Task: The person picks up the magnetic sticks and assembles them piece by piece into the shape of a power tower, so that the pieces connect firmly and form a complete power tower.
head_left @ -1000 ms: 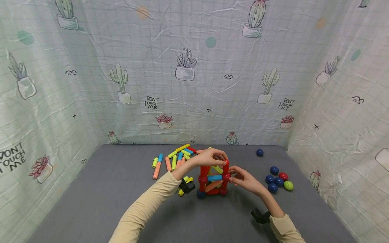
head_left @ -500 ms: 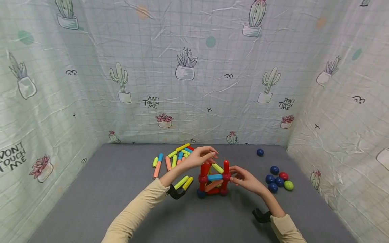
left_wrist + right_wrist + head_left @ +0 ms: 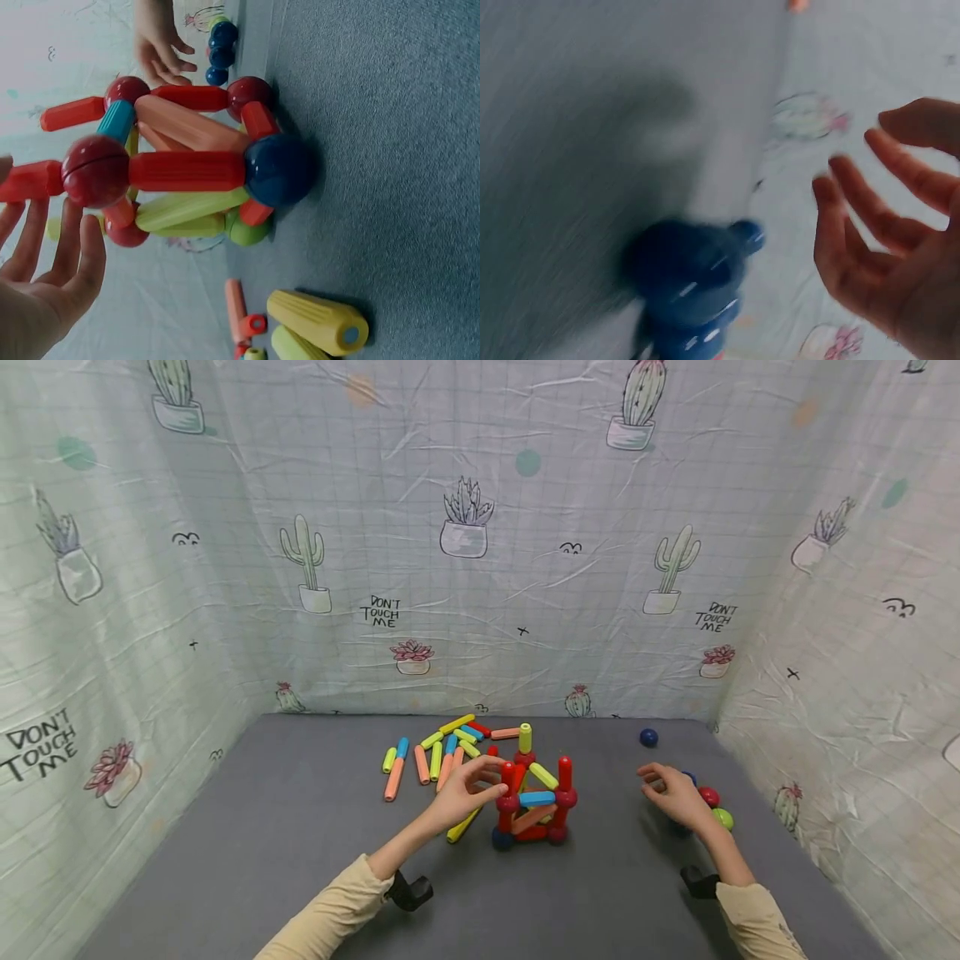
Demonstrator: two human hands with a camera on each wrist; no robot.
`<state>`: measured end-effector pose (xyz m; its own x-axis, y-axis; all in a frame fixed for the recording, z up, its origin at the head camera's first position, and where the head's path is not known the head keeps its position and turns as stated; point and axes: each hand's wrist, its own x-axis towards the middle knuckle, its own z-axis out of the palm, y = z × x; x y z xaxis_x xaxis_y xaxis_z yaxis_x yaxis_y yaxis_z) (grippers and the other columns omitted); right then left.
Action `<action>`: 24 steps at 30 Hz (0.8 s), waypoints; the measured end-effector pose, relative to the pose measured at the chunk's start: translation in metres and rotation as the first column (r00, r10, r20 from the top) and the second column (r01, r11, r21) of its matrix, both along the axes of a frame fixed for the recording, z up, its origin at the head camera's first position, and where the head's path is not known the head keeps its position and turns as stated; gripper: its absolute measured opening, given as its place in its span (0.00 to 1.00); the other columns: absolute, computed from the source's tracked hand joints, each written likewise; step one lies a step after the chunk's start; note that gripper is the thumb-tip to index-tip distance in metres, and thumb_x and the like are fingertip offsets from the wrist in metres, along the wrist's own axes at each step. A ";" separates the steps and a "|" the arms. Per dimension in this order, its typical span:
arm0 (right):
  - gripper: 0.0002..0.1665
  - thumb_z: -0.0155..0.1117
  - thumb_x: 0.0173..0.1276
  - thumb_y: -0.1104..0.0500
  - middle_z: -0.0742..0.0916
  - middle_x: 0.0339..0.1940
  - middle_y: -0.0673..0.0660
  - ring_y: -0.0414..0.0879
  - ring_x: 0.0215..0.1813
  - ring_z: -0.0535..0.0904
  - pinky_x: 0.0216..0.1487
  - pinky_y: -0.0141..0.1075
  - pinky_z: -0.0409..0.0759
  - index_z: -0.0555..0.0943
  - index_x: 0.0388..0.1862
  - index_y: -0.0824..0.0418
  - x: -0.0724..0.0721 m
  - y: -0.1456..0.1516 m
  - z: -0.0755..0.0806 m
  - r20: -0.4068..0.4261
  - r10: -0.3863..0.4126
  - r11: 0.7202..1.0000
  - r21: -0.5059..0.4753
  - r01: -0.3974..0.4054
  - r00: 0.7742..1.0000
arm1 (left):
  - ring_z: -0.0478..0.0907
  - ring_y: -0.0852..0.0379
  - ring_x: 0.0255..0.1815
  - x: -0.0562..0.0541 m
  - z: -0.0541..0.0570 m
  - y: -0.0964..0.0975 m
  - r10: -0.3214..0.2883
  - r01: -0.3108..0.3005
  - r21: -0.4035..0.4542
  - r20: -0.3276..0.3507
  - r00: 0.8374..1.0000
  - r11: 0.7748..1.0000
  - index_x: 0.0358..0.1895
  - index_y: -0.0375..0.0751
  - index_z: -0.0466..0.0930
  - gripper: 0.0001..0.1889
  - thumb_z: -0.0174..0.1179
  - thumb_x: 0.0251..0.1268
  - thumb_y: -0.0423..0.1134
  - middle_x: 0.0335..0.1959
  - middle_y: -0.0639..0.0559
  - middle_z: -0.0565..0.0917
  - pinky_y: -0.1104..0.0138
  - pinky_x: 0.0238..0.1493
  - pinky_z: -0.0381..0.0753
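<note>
I take my bearings from the frame of coloured, plastic-looking rods and glossy balls (image 3: 537, 798) standing on the grey bench (image 3: 322, 860). It lies just to the right of the left hand (image 3: 460, 795) and well to the left of the right hand (image 3: 678, 798), so the left is plainly the nearer.

At the frame's near left corner, a smooth red rod (image 3: 509, 774) stands with its long axis upright on a dark red ball (image 3: 507, 802). From my left wrist view, the left thumb and fingers lie on opposite sides of that rod, and I read this as a light pinch. A second upright red rod (image 3: 565, 773) is on the near right corner, its top bare.

The right hand holds nothing; I see its fingers loosely bent and apart, over the cluster of glossy dark blue balls (image 3: 686, 266), with a red ball (image 3: 708, 796) and a lime green ball (image 3: 723, 818) beside them. The relation I'd judge decisive: the balls are at the right hand, while the upright rod ends are across the gap, leftward.
</note>
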<state>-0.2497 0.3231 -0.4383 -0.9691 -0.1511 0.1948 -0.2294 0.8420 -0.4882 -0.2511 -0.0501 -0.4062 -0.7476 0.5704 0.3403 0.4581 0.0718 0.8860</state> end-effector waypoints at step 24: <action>0.15 0.63 0.53 0.63 0.82 0.38 0.66 0.62 0.41 0.76 0.42 0.54 0.71 0.77 0.41 0.68 -0.026 0.007 -0.006 -0.084 -0.020 0.970 0.241 0.040 0.996 | 0.76 0.45 0.45 0.006 -0.010 0.009 0.084 -0.089 -0.132 -0.042 0.996 0.987 0.56 0.34 0.69 0.19 0.54 0.61 0.34 0.51 0.38 0.76 0.67 0.40 0.76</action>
<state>-0.2762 0.3304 -0.4447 -0.9567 -0.1747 0.2328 -0.2324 0.9401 -0.2495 -0.2456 -0.0410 -0.4157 -0.7848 0.5459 0.2935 0.4768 0.2292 0.8486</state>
